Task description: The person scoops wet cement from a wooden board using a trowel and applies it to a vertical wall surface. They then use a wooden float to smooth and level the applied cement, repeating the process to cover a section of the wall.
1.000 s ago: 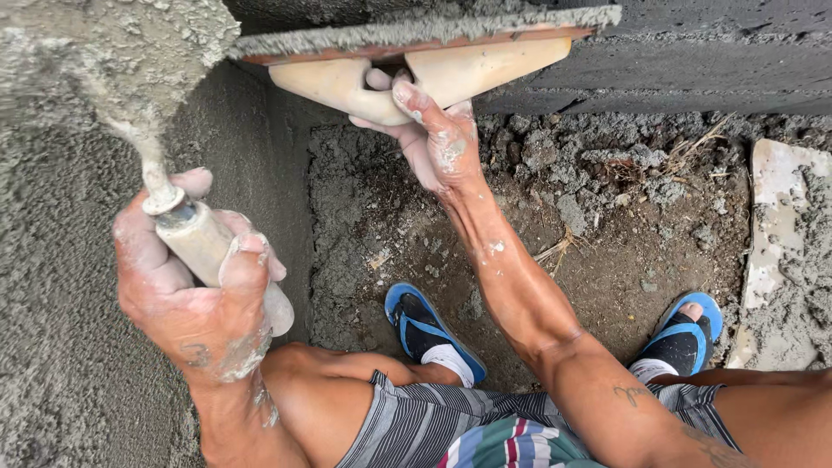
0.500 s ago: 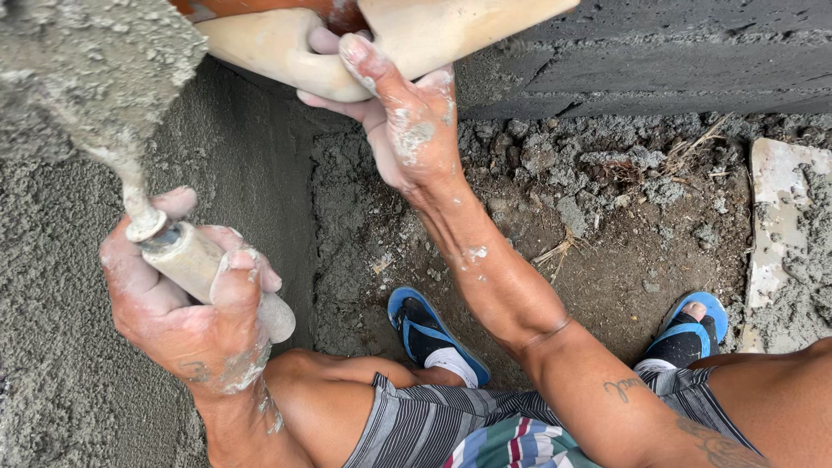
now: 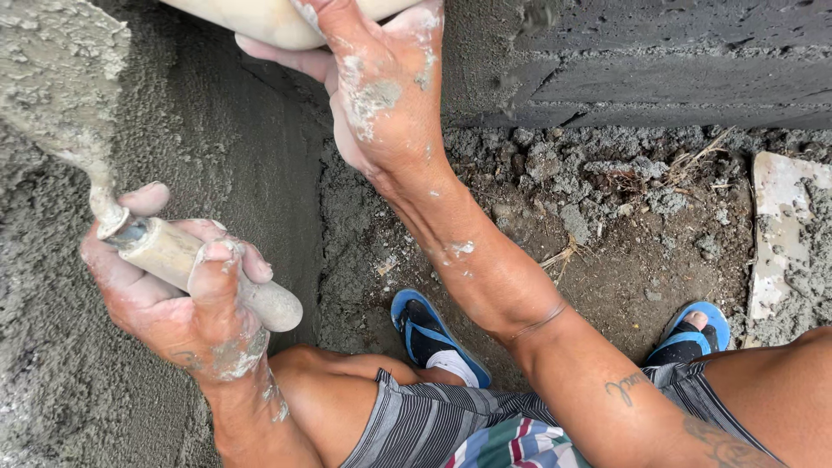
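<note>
1. Left hand [image 3: 186, 299] clamped on trowel handle [image 3: 204, 273], 9 o'clock; blade carries mortar [image 3: 56, 78].
2. Right hand [image 3: 381, 91] gripping wooden float [image 3: 269, 19], 12 o'clock.
3. Rendered wall [image 3: 52, 381] left; block wall [image 3: 659, 69] behind; sandals [image 3: 438, 334] at 6.

Trowel [image 3: 104, 165], blade heaped with wet grey mortar, tilted up toward the upper left against the freshly plastered wall face; pale wooden handle, smeared with cement, slanting down to the right. Cream-coloured wooden float [image 3: 269, 17], smooth and rounded, lying nearly level along the top edge of the wall, mostly cut off from view.
</note>
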The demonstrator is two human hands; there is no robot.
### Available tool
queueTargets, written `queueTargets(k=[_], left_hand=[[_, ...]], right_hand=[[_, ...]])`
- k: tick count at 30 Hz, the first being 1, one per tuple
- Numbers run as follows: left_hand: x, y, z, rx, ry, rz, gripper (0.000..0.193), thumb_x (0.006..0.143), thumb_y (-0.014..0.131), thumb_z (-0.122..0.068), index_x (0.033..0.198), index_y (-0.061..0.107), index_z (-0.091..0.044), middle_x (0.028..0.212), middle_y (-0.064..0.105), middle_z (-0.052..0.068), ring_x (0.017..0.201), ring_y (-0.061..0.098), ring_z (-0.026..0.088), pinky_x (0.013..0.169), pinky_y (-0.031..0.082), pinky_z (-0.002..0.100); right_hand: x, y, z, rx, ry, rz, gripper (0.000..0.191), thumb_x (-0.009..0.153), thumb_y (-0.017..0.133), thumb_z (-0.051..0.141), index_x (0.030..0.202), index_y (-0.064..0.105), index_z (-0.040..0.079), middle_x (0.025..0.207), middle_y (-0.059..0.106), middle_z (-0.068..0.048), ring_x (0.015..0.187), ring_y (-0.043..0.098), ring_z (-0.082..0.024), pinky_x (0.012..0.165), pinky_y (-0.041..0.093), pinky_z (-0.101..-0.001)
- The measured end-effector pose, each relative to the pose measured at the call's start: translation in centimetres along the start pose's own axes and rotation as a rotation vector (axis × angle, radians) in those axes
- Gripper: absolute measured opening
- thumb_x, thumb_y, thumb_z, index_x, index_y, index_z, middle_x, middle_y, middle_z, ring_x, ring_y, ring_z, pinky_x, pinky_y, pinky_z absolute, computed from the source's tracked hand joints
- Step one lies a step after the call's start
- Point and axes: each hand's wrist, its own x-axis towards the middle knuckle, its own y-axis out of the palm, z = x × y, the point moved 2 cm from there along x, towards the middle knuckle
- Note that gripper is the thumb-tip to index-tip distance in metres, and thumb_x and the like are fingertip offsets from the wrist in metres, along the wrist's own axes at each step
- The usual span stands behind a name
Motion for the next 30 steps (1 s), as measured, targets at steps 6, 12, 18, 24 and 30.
queueTargets(k=[6, 12, 18, 24, 30], left_hand=[[-0.1, -0.3, -0.1, -0.067, 0.042, -0.044, 0.054, 0.100, 0.076, -0.014, 0.137, 0.040, 0.004, 0.080, 0.056, 0.011, 0.056, 0.055, 0.015, 0.054, 0.055, 0.030], [-0.3, -0.9, -0.1, -0.093, 0.197, -0.106, 0.058, 0.100, 0.075, -0.011, 0.139, 0.036, 0.005, 0.112, 0.053, 0.010, 0.080, 0.060, 0.013, 0.055, 0.059, 0.033], [-0.4, -0.9, 0.3, -0.117, 0.182, -0.080, 0.053, 0.102, 0.073, -0.012, 0.139, 0.038, 0.006, 0.110, 0.057, 0.012, 0.073, 0.063, 0.014, 0.056, 0.056, 0.032], [0.2, 0.1, 0.6, -0.092, 0.081, 0.003, 0.048, 0.106, 0.072, -0.016, 0.138, 0.044, 0.005, 0.087, 0.060, 0.011, 0.061, 0.060, 0.015, 0.054, 0.056, 0.029], [0.5, 0.8, 0.6, -0.033, 0.037, 0.052, 0.048, 0.105, 0.071, -0.022, 0.138, 0.047, 0.003, 0.083, 0.061, 0.008, 0.061, 0.059, 0.013, 0.057, 0.052, 0.025]], right_hand=[[0.8, 3.8, 1.8, -0.020, -0.004, 0.129, 0.012, 0.110, 0.064, 0.002, 0.111, 0.067, -0.010, 0.103, 0.074, -0.021, 0.095, 0.077, -0.034, 0.087, 0.068, -0.0487], [-2.6, -0.5, 9.8, -0.117, -0.039, 0.071, 0.022, 0.109, 0.070, 0.000, 0.126, 0.059, -0.005, 0.113, 0.070, -0.018, 0.102, 0.073, -0.034, 0.092, 0.062, -0.0537], [-10.1, -14.1, 9.3, -0.019, 0.024, -0.105, 0.037, 0.090, 0.074, 0.016, 0.121, 0.064, -0.003, 0.110, 0.072, -0.013, 0.108, 0.071, -0.026, 0.098, 0.061, -0.0441], [-14.6, -20.8, -0.5, -0.207, 0.442, -0.499, 0.004, 0.095, 0.065, -0.005, 0.099, 0.065, -0.005, 0.106, 0.071, -0.023, 0.104, 0.073, -0.034, 0.091, 0.065, -0.0595], [-11.1, -20.2, -8.6, -0.057, 0.541, -0.543, 0.013, 0.094, 0.065, 0.001, 0.104, 0.063, -0.007, 0.115, 0.070, -0.020, 0.107, 0.072, -0.035, 0.091, 0.063, -0.0571]])
